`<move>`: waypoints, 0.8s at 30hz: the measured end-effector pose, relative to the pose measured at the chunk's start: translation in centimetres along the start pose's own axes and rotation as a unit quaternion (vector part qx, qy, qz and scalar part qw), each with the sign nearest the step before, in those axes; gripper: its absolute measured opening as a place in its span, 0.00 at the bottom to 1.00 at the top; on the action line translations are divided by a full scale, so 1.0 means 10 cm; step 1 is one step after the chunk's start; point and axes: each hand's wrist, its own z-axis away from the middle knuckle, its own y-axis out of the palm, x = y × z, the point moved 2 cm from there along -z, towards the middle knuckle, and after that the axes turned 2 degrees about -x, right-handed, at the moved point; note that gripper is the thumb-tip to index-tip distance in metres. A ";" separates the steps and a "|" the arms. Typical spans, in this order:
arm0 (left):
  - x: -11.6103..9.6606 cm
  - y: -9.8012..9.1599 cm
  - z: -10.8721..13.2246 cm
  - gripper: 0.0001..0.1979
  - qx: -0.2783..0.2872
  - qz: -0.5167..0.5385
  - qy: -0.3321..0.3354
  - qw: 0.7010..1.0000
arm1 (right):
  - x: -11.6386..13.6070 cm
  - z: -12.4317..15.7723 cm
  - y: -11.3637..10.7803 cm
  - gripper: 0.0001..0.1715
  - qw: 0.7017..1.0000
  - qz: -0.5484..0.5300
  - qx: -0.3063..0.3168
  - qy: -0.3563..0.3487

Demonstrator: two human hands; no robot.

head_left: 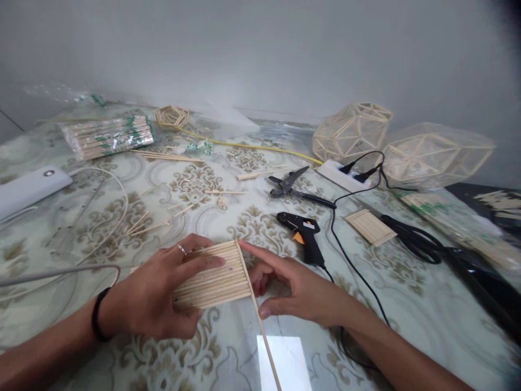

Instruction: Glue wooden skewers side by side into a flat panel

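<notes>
My left hand (158, 288) grips a flat panel of wooden sticks (215, 277) laid side by side, its fingers on top and the thumb at the near edge. Along the panel's right end lies a long wooden stick (260, 320), which runs past the near corner toward me. My right hand (288, 288) is on that stick: the index fingertip presses its far end, and the thumb touches it lower down. The other right fingers are curled behind the stick, partly hidden. Beyond my right hand lies a black hot glue gun (301, 233).
Black cutters (299, 190) and a white power strip (345, 176) lie farther back. A small stick panel (370, 227) and scissors (415, 239) are at right. Wrapped stick frames (352, 133) stand behind. Bagged sticks (109, 136) and a white power bank (35, 187) lie left.
</notes>
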 end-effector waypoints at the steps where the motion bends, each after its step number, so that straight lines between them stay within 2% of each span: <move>1: 0.00 0.00 0.00 0.42 -0.001 0.003 0.000 1.000 | 0.00 0.00 0.00 0.60 1.000 0.001 0.000 -0.002; 24: 0.02 -0.01 0.00 0.43 -0.006 0.004 0.010 1.000 | 0.00 0.00 0.01 0.60 1.000 0.003 -0.010 0.002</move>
